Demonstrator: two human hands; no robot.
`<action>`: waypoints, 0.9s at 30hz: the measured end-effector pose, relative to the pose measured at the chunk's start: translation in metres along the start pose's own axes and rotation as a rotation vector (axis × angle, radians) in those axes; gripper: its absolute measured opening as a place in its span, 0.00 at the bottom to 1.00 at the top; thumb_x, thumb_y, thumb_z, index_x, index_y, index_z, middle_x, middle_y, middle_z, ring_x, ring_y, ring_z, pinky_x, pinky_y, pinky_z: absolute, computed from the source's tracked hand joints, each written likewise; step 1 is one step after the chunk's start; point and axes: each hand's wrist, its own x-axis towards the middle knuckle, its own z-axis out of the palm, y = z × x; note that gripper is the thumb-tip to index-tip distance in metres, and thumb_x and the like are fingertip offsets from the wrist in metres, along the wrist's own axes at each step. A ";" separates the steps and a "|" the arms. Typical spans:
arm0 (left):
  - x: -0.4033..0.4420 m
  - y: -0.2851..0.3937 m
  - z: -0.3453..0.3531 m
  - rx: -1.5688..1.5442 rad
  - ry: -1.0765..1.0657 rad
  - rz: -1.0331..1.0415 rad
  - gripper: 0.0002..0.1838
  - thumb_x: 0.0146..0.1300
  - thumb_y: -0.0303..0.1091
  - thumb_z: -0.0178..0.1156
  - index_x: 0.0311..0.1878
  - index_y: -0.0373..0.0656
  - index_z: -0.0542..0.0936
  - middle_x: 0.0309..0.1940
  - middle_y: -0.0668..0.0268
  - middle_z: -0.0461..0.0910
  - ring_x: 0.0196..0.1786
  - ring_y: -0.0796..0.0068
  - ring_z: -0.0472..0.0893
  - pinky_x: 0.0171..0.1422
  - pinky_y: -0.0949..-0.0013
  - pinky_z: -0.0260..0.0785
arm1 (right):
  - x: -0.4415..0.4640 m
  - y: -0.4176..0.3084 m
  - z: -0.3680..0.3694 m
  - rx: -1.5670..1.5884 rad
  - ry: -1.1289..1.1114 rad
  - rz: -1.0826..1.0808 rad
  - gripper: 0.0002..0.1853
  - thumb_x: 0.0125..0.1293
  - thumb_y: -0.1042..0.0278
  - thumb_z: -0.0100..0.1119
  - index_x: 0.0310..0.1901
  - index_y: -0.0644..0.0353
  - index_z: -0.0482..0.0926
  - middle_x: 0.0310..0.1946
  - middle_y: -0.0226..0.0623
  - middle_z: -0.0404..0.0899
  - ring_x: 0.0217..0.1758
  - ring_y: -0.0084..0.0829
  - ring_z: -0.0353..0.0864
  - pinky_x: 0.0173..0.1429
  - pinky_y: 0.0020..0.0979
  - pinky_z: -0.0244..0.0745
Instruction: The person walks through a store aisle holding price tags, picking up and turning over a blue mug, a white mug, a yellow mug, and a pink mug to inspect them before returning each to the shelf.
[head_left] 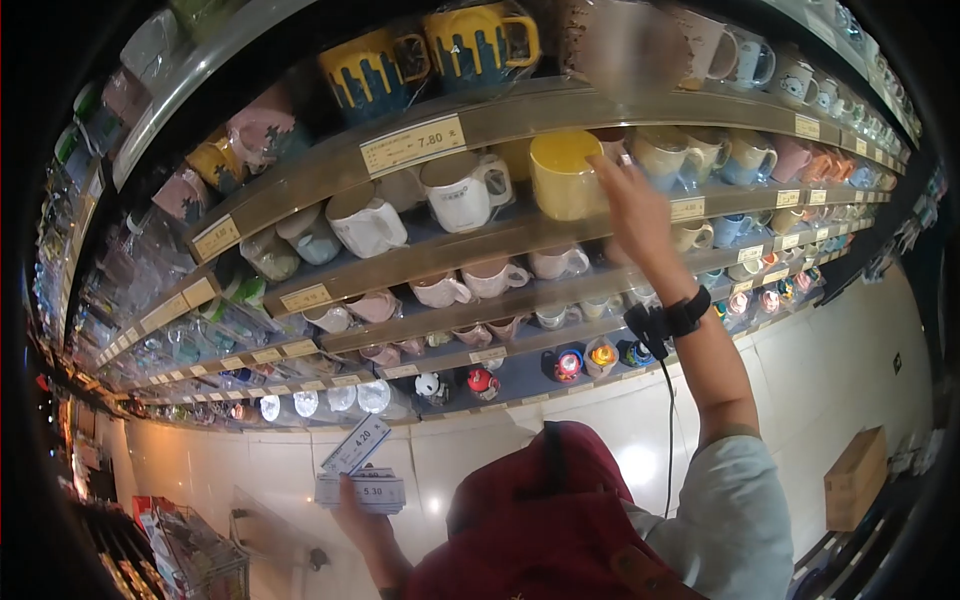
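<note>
A tiered shelving unit [530,115] runs from left to right across the scene. The floor [790,380] along it is pale, glossy tile with bright reflections [433,505]. A cardboard box [856,480] sits at near right; what seems a wire cart [210,560] stands near left, and warm light [66,440] glows far left

Fisheye bowing, black corners; glare spots on pale floor [800,365]; top-middle mug [622,48] blurred.

The sole head-worn camera looked forward and steeply down from above the wearer's dark-red apron [510,530], facing the mug shelves [520,113] within the right hand's [637,212] reach, its wide, dark-rimmed field extending to the tiled floor [800,365].
</note>
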 end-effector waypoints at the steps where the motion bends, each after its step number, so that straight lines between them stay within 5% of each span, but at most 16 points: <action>1: 0.000 0.000 0.000 0.001 0.010 -0.001 0.17 0.58 0.30 0.49 0.49 0.31 0.65 0.37 0.56 0.73 0.37 0.66 0.76 0.38 0.66 0.73 | 0.005 0.000 0.003 -0.023 0.003 -0.024 0.17 0.56 0.72 0.47 0.48 0.44 0.69 0.27 0.36 0.71 0.26 0.41 0.74 0.28 0.38 0.70; 10: 0.002 -0.005 -0.006 -0.015 0.096 0.027 0.16 0.59 0.30 0.48 0.47 0.29 0.65 0.36 0.54 0.73 0.36 0.68 0.76 0.36 0.69 0.73 | 0.010 -0.010 0.016 -0.097 -0.123 0.117 0.18 0.53 0.72 0.49 0.47 0.47 0.68 0.34 0.39 0.72 0.30 0.45 0.75 0.32 0.39 0.71; 12: -0.001 -0.004 -0.005 -0.015 0.099 0.001 0.16 0.59 0.29 0.48 0.47 0.29 0.65 0.37 0.54 0.73 0.36 0.67 0.76 0.38 0.68 0.73 | -0.008 -0.037 0.005 0.185 0.050 0.115 0.18 0.52 0.71 0.52 0.47 0.51 0.67 0.34 0.40 0.73 0.32 0.45 0.75 0.32 0.39 0.71; 17: -0.005 -0.005 0.000 -0.023 0.103 0.000 0.15 0.58 0.28 0.47 0.47 0.29 0.65 0.36 0.54 0.73 0.36 0.67 0.76 0.38 0.68 0.72 | -0.101 -0.090 0.097 0.547 -0.599 -0.080 0.18 0.52 0.71 0.54 0.47 0.59 0.68 0.41 0.44 0.73 0.39 0.45 0.75 0.38 0.39 0.71; 24: -0.019 -0.003 0.002 -0.011 0.177 0.090 0.14 0.59 0.29 0.47 0.46 0.30 0.66 0.33 0.55 0.73 0.34 0.68 0.76 0.35 0.69 0.72 | -0.107 -0.139 0.177 0.355 -0.604 -0.027 0.20 0.54 0.70 0.49 0.50 0.62 0.65 0.44 0.48 0.68 0.38 0.51 0.74 0.42 0.40 0.72; 27: -0.027 -0.003 -0.005 -0.013 0.192 0.127 0.14 0.59 0.29 0.47 0.45 0.30 0.66 0.32 0.56 0.73 0.32 0.69 0.76 0.34 0.70 0.72 | -0.109 -0.139 0.189 0.310 -0.788 0.010 0.18 0.54 0.70 0.48 0.48 0.59 0.68 0.40 0.46 0.70 0.38 0.49 0.75 0.43 0.40 0.72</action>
